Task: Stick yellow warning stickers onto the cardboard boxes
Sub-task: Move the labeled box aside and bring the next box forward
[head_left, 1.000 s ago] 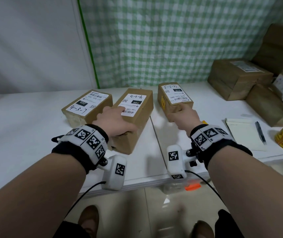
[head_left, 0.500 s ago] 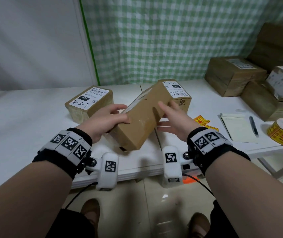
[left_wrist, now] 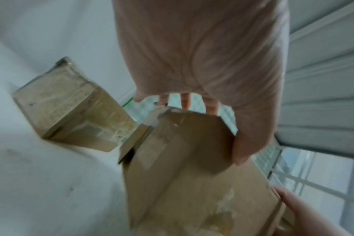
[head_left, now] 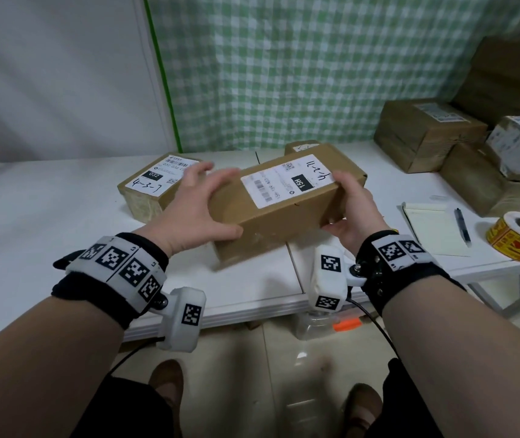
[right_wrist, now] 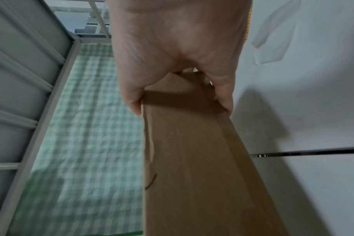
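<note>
Since half a second ago the held box (head_left: 287, 197) has swung round from end-on to lie crosswise before the person, label up, and both hands have shifted to its two ends; a second ago it lay flat on the table (head_left: 47, 235) under the left hand. Two white tabletops meet at a seam under the box. Cardboard boxes, counted: one in the hands, one labelled box (head_left: 154, 188) lying on the table to the left, one more (head_left: 299, 147) mostly hidden behind the held one, and at least four stacked at the far right, the nearest of them a brown carton (head_left: 426, 134); how many more stand in that pile I cannot tell. The held box sits tilted, its near lower edge at or just above the tabletop; whether it touches I cannot tell. The left hand (head_left: 189, 213) presses its thumb against the near face and spreads its fingers over the top left end, holding it. The right hand (head_left: 351, 210) grips the right end, fingers over the top edge and thumb beneath. One notepad (head_left: 432, 229) lies right of the hands, with one pen (head_left: 460, 222) on its far edge. One roll of yellow stickers (head_left: 517, 241) stands at the table's right edge, well apart from the held box. None of the box faces in view shows a yellow sticker.
</note>
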`<state>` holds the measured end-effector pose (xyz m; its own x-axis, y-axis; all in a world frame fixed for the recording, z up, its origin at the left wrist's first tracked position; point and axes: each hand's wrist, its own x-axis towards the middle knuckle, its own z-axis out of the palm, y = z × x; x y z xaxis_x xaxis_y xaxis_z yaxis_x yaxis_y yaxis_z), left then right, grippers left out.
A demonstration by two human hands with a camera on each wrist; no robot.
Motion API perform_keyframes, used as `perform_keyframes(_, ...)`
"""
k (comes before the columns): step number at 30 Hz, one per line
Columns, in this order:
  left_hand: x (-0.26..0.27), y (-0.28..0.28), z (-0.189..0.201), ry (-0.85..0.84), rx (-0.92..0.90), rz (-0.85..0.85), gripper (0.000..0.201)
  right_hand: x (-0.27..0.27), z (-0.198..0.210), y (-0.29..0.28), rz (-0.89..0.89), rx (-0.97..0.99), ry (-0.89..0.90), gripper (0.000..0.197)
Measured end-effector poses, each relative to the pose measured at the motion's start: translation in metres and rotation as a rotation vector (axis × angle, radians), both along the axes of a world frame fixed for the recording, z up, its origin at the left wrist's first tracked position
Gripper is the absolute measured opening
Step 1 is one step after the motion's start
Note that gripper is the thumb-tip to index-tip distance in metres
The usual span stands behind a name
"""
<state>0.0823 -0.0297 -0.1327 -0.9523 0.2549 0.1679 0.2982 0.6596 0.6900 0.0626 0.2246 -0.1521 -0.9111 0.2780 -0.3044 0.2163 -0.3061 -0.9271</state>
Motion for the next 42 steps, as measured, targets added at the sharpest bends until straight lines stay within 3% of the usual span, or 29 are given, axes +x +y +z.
perform_keyframes(2, -0.004, -0.003, -0.003, -0.054, 0.228, 0.071, 0.102, 0.001, 0.002, 0.002, -0.026, -0.042, 0.007, 0.068)
perform_keyframes(5, -0.004, -0.003, -0.005, -0.204, 0.578, 0.045, 0.112, 0.005, 0.004, 0.004, -0.034, -0.105, 0.015, 0.068)
perform_keyframes(7, -0.002, 0.0, -0.004, -0.247, 0.699, 0.066, 0.102, 0.008, 0.007, 0.005, -0.034, -0.126, 0.03, 0.068)
perform_keyframes(9, -0.002, 0.004, 0.0, -0.252, 0.773, 0.125, 0.08, 0.012, 0.009, 0.007, -0.04, -0.114, 0.04, 0.065)
perform_keyframes(17, -0.011, 0.004, -0.002, -0.291, 0.73, 0.313, 0.041, 0.022, 0.01, 0.011, 0.0, 0.138, -0.001, 0.051)
perform_keyframes(22, -0.014, 0.003, -0.01, -0.342, 0.692, 0.368, 0.037, 0.025, 0.002, 0.008, 0.046, 0.226, -0.058, 0.058)
perform_keyframes(26, -0.016, 0.005, -0.015, -0.321, 0.603, 0.44, 0.036, 0.026, -0.006, 0.008, 0.1, 0.249, -0.085, 0.061)
perform_keyframes(33, -0.021, 0.01, -0.016, -0.192, 0.435, 0.543, 0.055, 0.025, -0.019, 0.013, 0.12, 0.325, -0.15, 0.069)
perform_keyframes(36, -0.016, 0.019, -0.008, -0.035, 0.029, 0.525, 0.046, 0.026, -0.023, 0.013, 0.097, 0.397, -0.136, 0.071)
perform_keyframes(38, -0.01, 0.034, -0.001, 0.06, -0.301, 0.412, 0.044, 0.027, -0.026, 0.014, 0.019, 0.484, -0.11, 0.076)
perform_keyframes(40, -0.006, 0.05, 0.005, 0.073, -0.453, 0.254, 0.045, 0.028, -0.029, 0.016, -0.028, 0.52, -0.08, 0.076)
perform_keyframes(42, -0.005, 0.062, 0.005, 0.05, -0.504, 0.164, 0.046, 0.029, -0.032, 0.018, -0.012, 0.508, -0.073, 0.064)
